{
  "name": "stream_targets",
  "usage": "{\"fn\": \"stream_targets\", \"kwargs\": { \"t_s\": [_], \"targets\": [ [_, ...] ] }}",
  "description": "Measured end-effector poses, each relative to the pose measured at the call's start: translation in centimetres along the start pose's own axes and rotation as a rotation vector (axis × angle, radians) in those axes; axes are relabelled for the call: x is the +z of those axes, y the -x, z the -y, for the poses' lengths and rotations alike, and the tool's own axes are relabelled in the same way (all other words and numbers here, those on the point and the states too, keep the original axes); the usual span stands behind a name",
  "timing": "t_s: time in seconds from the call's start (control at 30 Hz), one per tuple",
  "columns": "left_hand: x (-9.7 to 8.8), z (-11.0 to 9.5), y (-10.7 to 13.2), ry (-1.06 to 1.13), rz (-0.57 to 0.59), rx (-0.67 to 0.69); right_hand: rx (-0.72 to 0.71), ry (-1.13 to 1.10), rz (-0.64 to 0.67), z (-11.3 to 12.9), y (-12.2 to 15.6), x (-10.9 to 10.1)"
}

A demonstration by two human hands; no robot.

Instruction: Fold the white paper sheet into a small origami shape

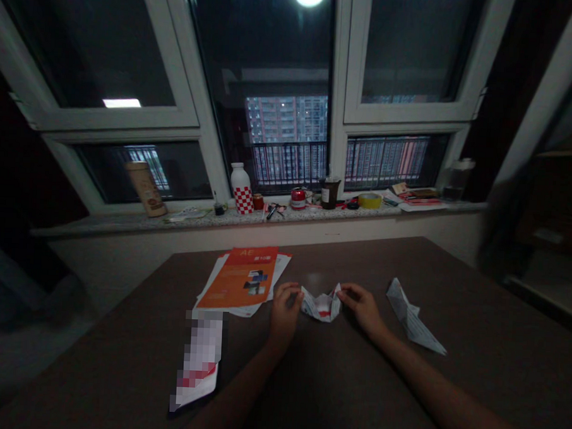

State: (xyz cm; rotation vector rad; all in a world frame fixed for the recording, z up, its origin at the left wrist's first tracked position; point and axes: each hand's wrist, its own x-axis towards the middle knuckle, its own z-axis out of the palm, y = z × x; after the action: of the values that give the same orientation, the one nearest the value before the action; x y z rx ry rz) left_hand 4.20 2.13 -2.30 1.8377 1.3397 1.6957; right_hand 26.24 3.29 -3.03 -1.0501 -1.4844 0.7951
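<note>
Between my hands is a small folded paper boat (pixel 322 308), made of printed white paper with a bit of red inside. My left hand (pixel 285 309) pinches its left tip, and my right hand (pixel 361 307) pinches the right tip. The boat's middle sags lower than its two raised ends. To the right of my right hand lies a second, longer folded paper piece (pixel 411 321), grey-white with printed lines, resting on the dark table (pixel 345 381).
An orange booklet (pixel 238 279) lies on loose sheets at the table's back left. Nearer me on the left is a phone-like flat object (pixel 201 362), partly pixelated. Bottles, a yellow tape roll (pixel 369 200) and a dark cup (pixel 330 194) line the windowsill (pixel 195 220).
</note>
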Motion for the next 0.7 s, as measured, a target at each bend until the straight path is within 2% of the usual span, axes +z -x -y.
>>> {"fn": "stream_targets", "kwargs": {
  "t_s": [0.17,0.3,0.57,0.7],
  "targets": [
    [-0.2,0.5,-0.1,-0.109,-0.032,0.016,0.005,-0.019,-0.06,-1.4,-0.4,-0.3],
    [-0.5,0.6,0.1,-0.249,-0.012,0.068,-0.006,0.14,-0.188,-2.5,-0.6,-0.8],
    [-0.6,0.6,0.7,-0.525,0.046,0.068,0.016,0.273,-0.23,-3.6,-0.4,-1.3],
    [-0.5,0.4,0.9,-0.666,0.078,0.075,-0.017,0.483,-0.182,-2.9,-0.1,-1.4]
  ]
}}
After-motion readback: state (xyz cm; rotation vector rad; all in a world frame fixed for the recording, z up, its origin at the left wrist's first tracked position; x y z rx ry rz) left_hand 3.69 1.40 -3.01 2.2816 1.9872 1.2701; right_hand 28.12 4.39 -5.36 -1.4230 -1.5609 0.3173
